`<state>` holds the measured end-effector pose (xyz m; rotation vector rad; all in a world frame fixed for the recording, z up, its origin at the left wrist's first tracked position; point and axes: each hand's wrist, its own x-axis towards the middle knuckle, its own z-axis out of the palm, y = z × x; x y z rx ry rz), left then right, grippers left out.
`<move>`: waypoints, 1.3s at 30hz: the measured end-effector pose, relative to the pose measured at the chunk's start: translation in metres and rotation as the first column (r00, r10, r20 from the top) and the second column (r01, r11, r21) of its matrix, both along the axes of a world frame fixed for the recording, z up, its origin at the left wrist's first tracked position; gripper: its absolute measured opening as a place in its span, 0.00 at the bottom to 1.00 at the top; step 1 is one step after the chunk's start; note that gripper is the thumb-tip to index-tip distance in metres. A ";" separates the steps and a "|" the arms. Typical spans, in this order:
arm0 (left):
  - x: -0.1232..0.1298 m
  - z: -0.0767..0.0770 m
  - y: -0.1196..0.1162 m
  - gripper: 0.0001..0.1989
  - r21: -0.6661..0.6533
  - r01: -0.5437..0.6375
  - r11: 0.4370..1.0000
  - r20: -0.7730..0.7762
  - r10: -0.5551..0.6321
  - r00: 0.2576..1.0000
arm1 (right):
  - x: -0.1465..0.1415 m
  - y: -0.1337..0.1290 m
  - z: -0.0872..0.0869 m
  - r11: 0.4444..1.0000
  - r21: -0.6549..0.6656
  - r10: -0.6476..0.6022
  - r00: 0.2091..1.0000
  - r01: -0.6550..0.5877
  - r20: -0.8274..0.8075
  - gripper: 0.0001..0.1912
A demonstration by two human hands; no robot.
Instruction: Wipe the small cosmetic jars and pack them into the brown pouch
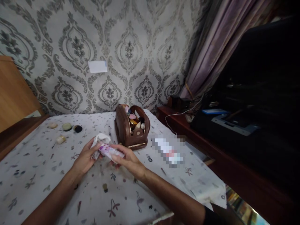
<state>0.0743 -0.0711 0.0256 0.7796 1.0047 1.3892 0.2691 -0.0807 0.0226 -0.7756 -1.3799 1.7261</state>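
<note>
My left hand (86, 157) is closed on a white cloth (102, 137), bunched up near the middle of the table. In my right hand (130, 160) is a white tube with pink and purple print (108, 150), its left end against the cloth and my left fingers. Just behind my hands stands a brown cosmetic bag (124, 128), unzipped and open at the top, filled with small items.
Small jars (67, 126) and a dark round container (77, 128) sit at the back left of the patterned tablecloth (93, 193). A blurred-out item (170, 151) lies right of the bag. A cable (173, 114) hangs beside the dark red furniture.
</note>
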 end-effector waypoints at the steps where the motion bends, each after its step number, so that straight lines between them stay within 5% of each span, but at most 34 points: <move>1: 0.001 0.000 -0.001 0.28 0.015 0.017 1.000 -0.008 -0.017 1.000 | 0.000 0.000 0.001 0.998 -0.054 -0.014 1.000 0.013 -0.007 0.41; 7: 0.004 -0.004 -0.006 0.34 0.033 0.144 0.989 -0.098 -0.141 0.985 | -0.001 0.001 0.004 0.994 -0.045 -0.094 0.993 0.098 0.072 0.33; 11: 0.001 -0.005 -0.004 0.34 0.066 0.077 0.995 -0.123 -0.069 0.990 | 0.022 0.019 0.040 0.974 0.197 -0.140 0.980 0.111 0.141 0.23; 12: -0.001 -0.005 -0.003 0.33 0.071 0.065 0.995 -0.132 -0.055 0.990 | 0.030 0.029 0.053 0.936 0.325 -0.215 0.953 0.139 0.213 0.21; 14: -0.003 -0.006 -0.001 0.31 0.080 0.053 0.995 -0.151 -0.041 0.988 | 0.046 0.056 0.082 0.727 0.660 -0.496 0.810 0.190 0.312 0.23; 16: -0.003 -0.006 -0.001 0.30 0.081 0.059 0.995 -0.169 -0.044 0.985 | 0.057 0.086 0.104 0.563 0.821 -0.707 0.572 0.099 0.416 0.25; 17: -0.003 -0.007 -0.001 0.30 0.073 0.067 0.995 -0.182 -0.053 0.982 | 0.060 0.101 0.112 0.547 0.837 -0.763 0.426 0.024 0.486 0.25; 19: -0.002 -0.008 -0.001 0.32 0.051 0.101 0.994 -0.214 -0.088 0.973 | 0.062 0.124 0.121 0.599 0.793 -0.787 0.103 -0.109 0.609 0.23; 22: 0.000 -0.010 -0.003 0.33 0.052 0.155 0.987 -0.249 -0.137 0.959 | 0.058 0.146 0.121 0.648 0.747 -0.760 -0.069 -0.148 0.646 0.19; 29: 0.000 -0.012 -0.002 0.31 0.071 0.217 0.974 -0.277 -0.190 0.942 | 0.042 0.160 0.111 0.621 0.719 -0.779 -0.142 -0.314 0.611 0.28; 34: -0.002 -0.013 0.000 0.34 0.073 0.221 0.973 -0.288 -0.191 0.938 | 0.036 0.168 0.102 0.614 0.679 -0.777 -0.161 -0.402 0.608 0.17; 39: -0.006 -0.016 0.000 0.33 0.049 0.251 0.967 -0.297 -0.226 0.928 | 0.043 0.175 0.101 0.628 0.659 -0.766 -0.179 -0.414 0.618 0.17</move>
